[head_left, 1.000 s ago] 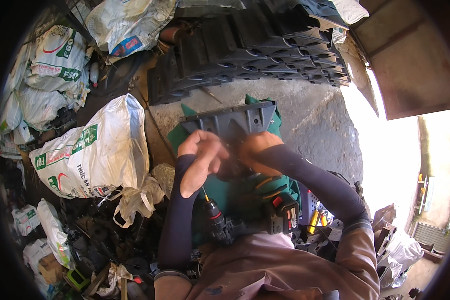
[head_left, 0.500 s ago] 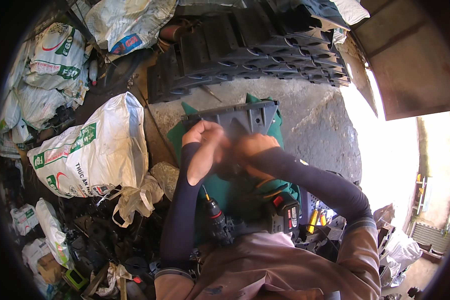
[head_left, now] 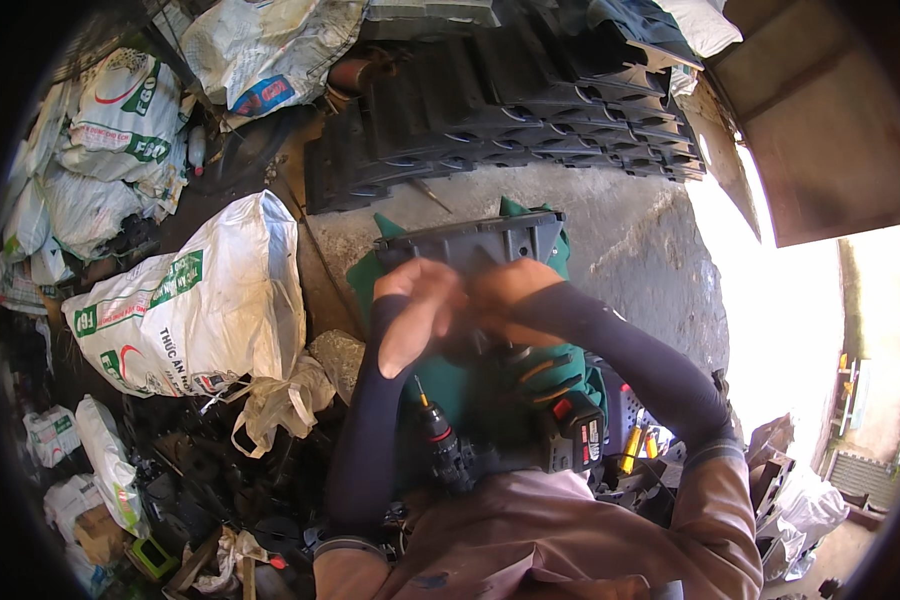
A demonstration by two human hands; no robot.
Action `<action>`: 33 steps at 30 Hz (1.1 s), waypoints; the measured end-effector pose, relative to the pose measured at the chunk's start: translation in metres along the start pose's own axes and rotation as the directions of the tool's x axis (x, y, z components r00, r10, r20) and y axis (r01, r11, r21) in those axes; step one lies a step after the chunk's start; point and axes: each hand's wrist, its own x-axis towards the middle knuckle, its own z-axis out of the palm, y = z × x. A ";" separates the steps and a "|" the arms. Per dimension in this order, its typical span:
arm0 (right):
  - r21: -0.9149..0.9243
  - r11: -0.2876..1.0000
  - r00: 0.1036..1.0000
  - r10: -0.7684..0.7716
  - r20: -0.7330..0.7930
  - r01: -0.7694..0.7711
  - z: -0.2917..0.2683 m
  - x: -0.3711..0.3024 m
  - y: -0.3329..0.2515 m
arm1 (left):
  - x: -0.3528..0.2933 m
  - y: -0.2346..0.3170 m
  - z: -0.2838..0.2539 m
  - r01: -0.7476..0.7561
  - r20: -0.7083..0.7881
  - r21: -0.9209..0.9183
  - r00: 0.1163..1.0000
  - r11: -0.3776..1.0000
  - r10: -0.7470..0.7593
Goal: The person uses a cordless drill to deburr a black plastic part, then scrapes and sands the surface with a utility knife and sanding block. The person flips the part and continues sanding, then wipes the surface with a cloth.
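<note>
A black moulded plastic part [head_left: 490, 238] with ribs and a round hole lies across the green fabric [head_left: 420, 375] before me. My left hand [head_left: 418, 300] is curled at its near left edge, and my right hand [head_left: 518, 292] bends in from the right. Their fingertips meet near the middle, smeared by motion. Both hands look closed, but whatever they pinch is hidden. Closer to my body, a black and red cordless drill [head_left: 447, 450] with a thin bit lies on its side, its battery [head_left: 577, 432] to the right. Neither hand touches it.
A stack of black plastic parts [head_left: 510, 110] stands at the back. White woven sacks [head_left: 195, 295] lie to the left, above dark loose parts. Two yellow-handled tools [head_left: 633, 448] sit at the right by my elbow. A brown metal panel [head_left: 820, 130] stands far right.
Both hands stay together at the near side of the plastic part, their fingers shifting. The whole view has moved slightly, so things sit a little lower and further right.
</note>
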 end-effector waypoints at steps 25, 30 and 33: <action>0.034 0.980 0.944 -0.178 -0.277 0.194 0.055 -0.017 -0.007 | -0.043 -0.026 -0.031 0.226 0.090 0.239 0.963 0.944 -0.254; -0.154 0.973 0.931 -0.210 -0.298 0.170 0.064 -0.008 -0.015 | -0.023 -0.025 -0.031 0.288 0.163 0.428 0.908 0.856 -0.387; -0.182 0.968 0.927 -0.221 -0.302 0.172 0.068 -0.003 -0.017 | -0.017 -0.023 -0.032 0.299 0.188 0.418 0.895 0.858 -0.403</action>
